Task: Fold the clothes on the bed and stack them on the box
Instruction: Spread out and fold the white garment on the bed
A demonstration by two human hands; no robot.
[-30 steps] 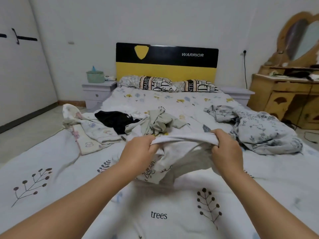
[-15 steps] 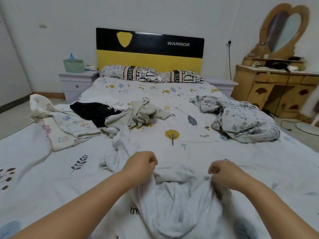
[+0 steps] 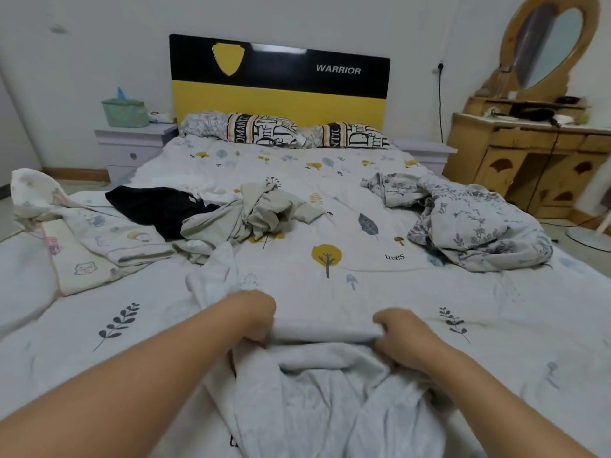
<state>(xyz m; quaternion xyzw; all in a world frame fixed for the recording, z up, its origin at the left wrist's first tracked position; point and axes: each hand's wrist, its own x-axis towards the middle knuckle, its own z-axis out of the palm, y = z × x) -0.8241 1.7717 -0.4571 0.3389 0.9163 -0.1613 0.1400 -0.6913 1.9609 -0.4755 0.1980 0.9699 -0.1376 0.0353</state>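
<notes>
Garment (image 3: 330, 391) lower; two hands (image 3: 254, 317) gripping.

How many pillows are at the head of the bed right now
2: the left pillow and the right pillow lie side by side against the headboard. More could be hidden behind them.

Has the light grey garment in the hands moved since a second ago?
Yes. The light grey garment was held up in front of the olive clothes pile; now it lies low on the bed, well short of that pile.
</notes>
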